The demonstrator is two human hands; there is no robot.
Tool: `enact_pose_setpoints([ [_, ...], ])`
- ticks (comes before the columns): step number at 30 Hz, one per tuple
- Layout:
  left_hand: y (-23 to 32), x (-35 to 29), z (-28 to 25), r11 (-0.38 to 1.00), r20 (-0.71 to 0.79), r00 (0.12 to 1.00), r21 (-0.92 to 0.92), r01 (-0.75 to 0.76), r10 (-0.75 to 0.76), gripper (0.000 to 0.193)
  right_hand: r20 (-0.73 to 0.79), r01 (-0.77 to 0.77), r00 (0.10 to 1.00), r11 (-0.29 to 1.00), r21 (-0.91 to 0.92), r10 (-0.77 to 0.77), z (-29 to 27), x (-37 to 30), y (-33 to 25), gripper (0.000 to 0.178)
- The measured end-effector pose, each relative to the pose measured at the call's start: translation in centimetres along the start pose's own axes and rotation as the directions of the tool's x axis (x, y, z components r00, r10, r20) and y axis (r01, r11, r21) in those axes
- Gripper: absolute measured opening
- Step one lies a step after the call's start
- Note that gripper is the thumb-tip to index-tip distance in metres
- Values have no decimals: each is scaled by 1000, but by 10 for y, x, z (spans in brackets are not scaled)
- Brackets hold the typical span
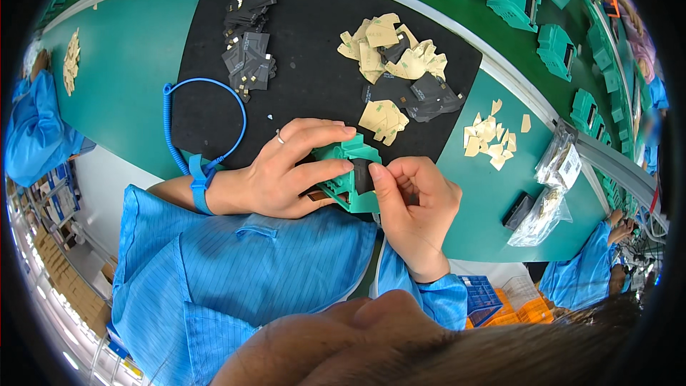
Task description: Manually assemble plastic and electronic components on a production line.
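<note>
A green plastic holder (366, 202) is held close to my body at the front edge of the black mat, my left hand (282, 171) wrapped round its left side. On the holder's right part lies a small black flat piece (363, 176). My right hand (421, 204) is closed, thumb and forefinger pressed at this piece's right edge. The left fingertips rest on the holder's top, one beside the black piece. A brown strip (317, 196) shows under the left hand. Beyond the holder lie tan paper-backed pieces (386, 120).
Black flat pieces (249, 61) pile up on the black mat (300, 50). Tan scraps (489, 136) and clear plastic bags (547, 214) lie right. A blue coiled cord (168, 118) joins my wrist strap (199, 182). Green holders (514, 0) stand beyond the rail. Other people sit either side.
</note>
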State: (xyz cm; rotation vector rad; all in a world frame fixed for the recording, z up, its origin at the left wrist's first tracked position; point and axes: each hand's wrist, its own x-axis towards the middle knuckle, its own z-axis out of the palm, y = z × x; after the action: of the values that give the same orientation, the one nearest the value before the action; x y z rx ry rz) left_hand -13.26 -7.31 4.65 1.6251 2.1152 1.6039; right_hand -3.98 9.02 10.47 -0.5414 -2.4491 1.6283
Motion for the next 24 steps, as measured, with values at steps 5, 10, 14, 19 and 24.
enact_pose_setpoints([
  [5,-1,1,0,1000,1,1000,-10,-6,6,50,14,21,1000,1000,-18,-21,-1,0,0,14],
  [10,-1,1,1,1000,-2,1000,-6,-6,6,50,24,13,1000,1000,-13,-12,-2,0,1,14],
  [14,0,1,0,1000,1,1000,-3,-5,5,49,15,29,999,999,-19,-29,1,-1,2,14],
  [19,1,2,-2,1000,11,1000,10,14,-14,47,33,138,990,950,-281,-134,4,-1,2,19],
  [24,4,12,-13,995,158,986,91,32,-46,49,-65,135,979,852,-506,-194,2,-2,15,30],
])
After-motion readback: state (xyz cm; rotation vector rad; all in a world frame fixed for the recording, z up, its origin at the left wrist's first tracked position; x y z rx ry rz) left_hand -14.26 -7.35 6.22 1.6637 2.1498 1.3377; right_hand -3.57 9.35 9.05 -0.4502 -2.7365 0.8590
